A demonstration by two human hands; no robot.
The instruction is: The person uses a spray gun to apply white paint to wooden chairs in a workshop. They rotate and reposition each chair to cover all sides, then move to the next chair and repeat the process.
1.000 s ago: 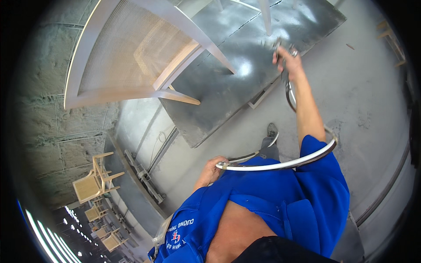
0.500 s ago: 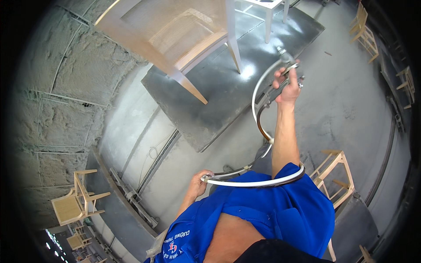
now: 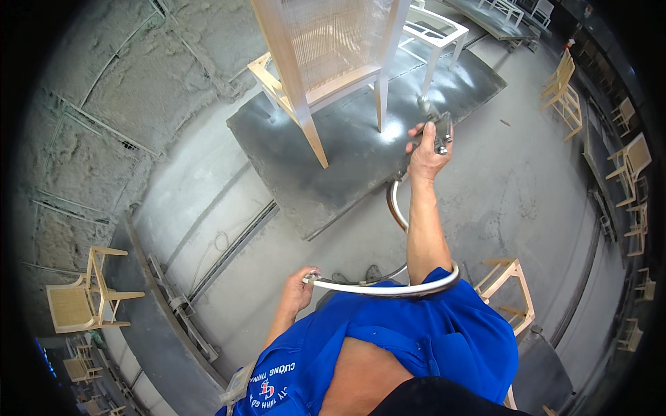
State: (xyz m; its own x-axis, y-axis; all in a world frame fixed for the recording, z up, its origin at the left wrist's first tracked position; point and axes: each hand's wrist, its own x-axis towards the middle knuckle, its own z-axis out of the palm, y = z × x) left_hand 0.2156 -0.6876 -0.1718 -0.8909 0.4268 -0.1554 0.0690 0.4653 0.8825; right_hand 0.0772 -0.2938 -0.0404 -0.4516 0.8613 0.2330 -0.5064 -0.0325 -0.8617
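In my right hand [image 3: 427,161] is a metal spray gun [image 3: 440,129], the fingers wrapped round its grip. Its nozzle end points away from me, toward the far side of a dark flat platform [image 3: 277,182]. My left hand [image 3: 298,291] is closed on a white hose [image 3: 374,288] and a dark hose beside it, low at my left. The hoses loop across my front and round my right forearm. A pale wooden chair [image 3: 295,76] with a woven back stands on the platform, ahead and left of the gun, apart from it. Behind it is a white chair frame [image 3: 436,38].
A wooden chair [image 3: 73,305] lies tipped at the left on another dark platform [image 3: 156,326]. Another wooden chair [image 3: 517,284] is close at my right. Several more chairs [image 3: 630,166] line the right side. A floor rail [image 3: 232,248] runs at the left, beside a dust-coated wall [image 3: 90,139].
My right hand has come lower and slightly left with the spray gun. The view has shifted, so the near chair appears more upright and its far armrest shows. My left hand keeps its hold.
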